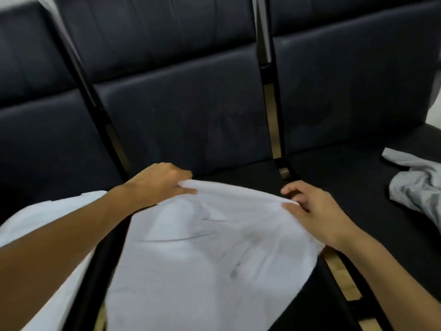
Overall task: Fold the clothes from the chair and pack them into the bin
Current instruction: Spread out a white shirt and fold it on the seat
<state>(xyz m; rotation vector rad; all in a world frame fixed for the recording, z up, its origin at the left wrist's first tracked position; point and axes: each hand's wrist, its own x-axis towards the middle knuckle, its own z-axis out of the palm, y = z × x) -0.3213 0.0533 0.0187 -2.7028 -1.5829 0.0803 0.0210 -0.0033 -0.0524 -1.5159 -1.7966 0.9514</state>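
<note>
Pinching white garment's far edge, left hand and, seemingly, right hand.

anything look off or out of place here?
Nothing damaged or spilled. A grey garment lies crumpled and unfolded on the right seat. Left hand and right hand both pinch the white garment's far edge.

two garments, three chairs, two hands

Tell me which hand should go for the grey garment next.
Probably the right hand. The grey garment lies crumpled on the seat to its right, while the left hand pinches the far side of the white garment.
</note>
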